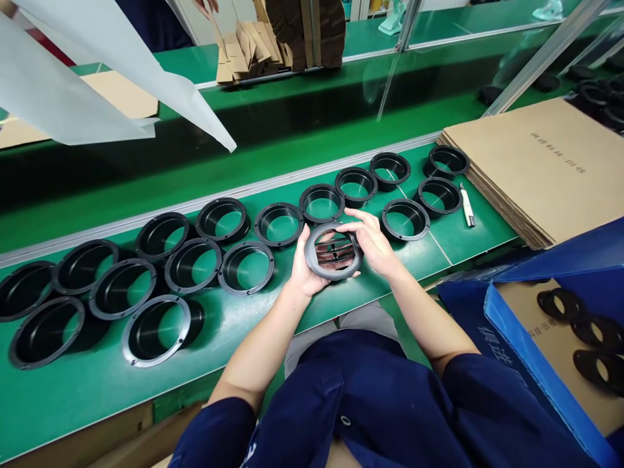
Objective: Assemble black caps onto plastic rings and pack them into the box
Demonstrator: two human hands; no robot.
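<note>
A dark round vent part with slats inside its ring is held between both hands above the green work table. My left hand wraps round its left side, thumb up along the rim. My right hand grips the upper right of the ring, with fingers over its top edge. Several black flanged rings stand on the table around the hands. One ring is just behind the held part, another lies to the left, and one is to the right.
A white cutter lies right of the rings, beside stacked cardboard. A blue-lined box with black parts is at lower right. White sheets hang at upper left. A person's hand shows at the top.
</note>
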